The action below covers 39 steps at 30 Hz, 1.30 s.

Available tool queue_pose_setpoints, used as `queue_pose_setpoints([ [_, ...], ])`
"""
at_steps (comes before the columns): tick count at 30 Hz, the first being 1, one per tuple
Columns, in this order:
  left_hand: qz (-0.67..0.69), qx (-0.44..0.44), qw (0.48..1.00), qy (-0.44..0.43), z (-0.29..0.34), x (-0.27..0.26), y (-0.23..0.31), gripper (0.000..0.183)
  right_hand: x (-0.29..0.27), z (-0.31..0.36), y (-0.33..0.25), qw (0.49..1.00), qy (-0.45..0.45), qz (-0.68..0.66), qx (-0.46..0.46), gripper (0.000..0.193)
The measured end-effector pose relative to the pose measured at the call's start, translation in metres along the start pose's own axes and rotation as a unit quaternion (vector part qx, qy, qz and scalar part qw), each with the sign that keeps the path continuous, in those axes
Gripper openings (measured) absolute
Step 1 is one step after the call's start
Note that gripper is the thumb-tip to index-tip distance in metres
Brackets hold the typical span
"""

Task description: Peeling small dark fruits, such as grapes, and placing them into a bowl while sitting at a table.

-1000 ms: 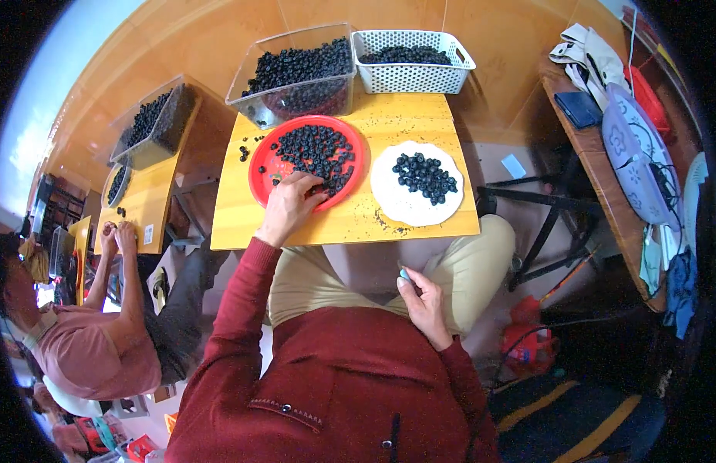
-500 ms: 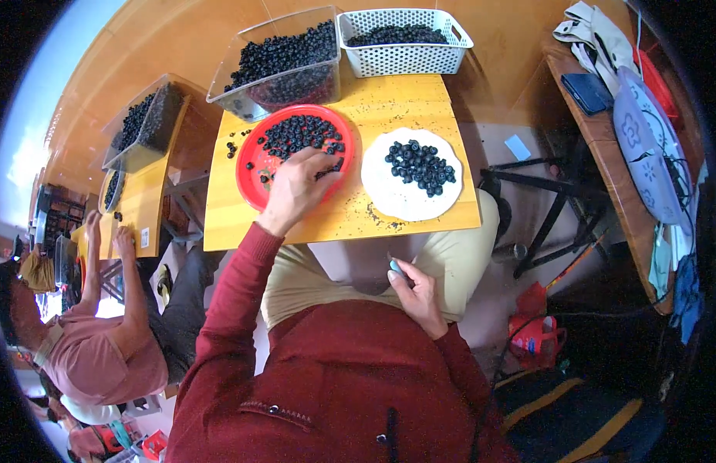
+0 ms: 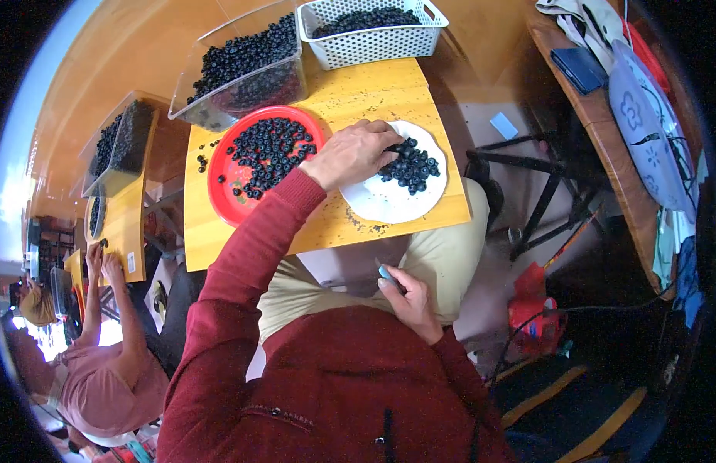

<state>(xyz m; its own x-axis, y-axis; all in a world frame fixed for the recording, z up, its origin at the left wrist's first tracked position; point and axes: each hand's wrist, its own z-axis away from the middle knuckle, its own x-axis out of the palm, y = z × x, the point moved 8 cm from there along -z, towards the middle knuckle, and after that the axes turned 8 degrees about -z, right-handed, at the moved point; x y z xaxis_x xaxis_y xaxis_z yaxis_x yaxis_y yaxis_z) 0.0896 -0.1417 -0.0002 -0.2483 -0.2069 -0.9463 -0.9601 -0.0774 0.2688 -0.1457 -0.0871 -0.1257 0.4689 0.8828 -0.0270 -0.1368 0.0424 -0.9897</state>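
My left hand [image 3: 356,154] reaches over the left side of the white plate [image 3: 381,202]. Its curled fingers touch the blueberries [image 3: 414,168] piled there, and the fingertips are partly hidden among them. Just left of it, a red plate [image 3: 223,202] holds many more dark blueberries [image 3: 269,147], spread in a loose layer. Low over my lap, my right hand [image 3: 412,302] is closed around a small tool with a teal handle [image 3: 385,272]; most of the tool is covered by the fingers.
Behind the plates stand a clear bin [image 3: 211,116] and a white perforated basket [image 3: 366,52], both with berries. Dark crumbs and several loose berries [image 3: 202,160] lie on the yellow table [image 3: 335,81]. A co-worker [image 3: 115,386] sits left at another table. A brown bench [image 3: 582,135] stands right.
My left hand has moved right, from the berries on the red plate to those on the white plate. My right hand still grips the small tool. The view has shifted slightly.
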Motion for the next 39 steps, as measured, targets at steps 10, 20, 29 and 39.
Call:
queue_pose_setpoints([
  [10, 0.004, -0.004, 1.000, -0.018, 0.004, 0.000, 0.004, 0.026, 0.000, 0.001, -0.006, 1.000, 0.002, -0.020, 0.000, 0.037],
  [20, 0.050, 0.004, 0.998, 0.048, 0.010, -0.004, 0.004, 0.030, 0.003, -0.003, -0.008, 1.000, -0.011, -0.025, 0.003, 0.037],
  [29, 0.138, -0.066, 0.986, 0.064, 0.018, -0.011, -0.003, 0.028, 0.017, -0.018, -0.014, 0.996, -0.048, -0.067, -0.017, 0.035],
  [39, 0.397, -0.178, 0.897, 0.081, 0.044, -0.005, -0.001, 0.019, 0.029, -0.026, -0.017, 0.990, -0.096, -0.079, -0.065, 0.035],
])
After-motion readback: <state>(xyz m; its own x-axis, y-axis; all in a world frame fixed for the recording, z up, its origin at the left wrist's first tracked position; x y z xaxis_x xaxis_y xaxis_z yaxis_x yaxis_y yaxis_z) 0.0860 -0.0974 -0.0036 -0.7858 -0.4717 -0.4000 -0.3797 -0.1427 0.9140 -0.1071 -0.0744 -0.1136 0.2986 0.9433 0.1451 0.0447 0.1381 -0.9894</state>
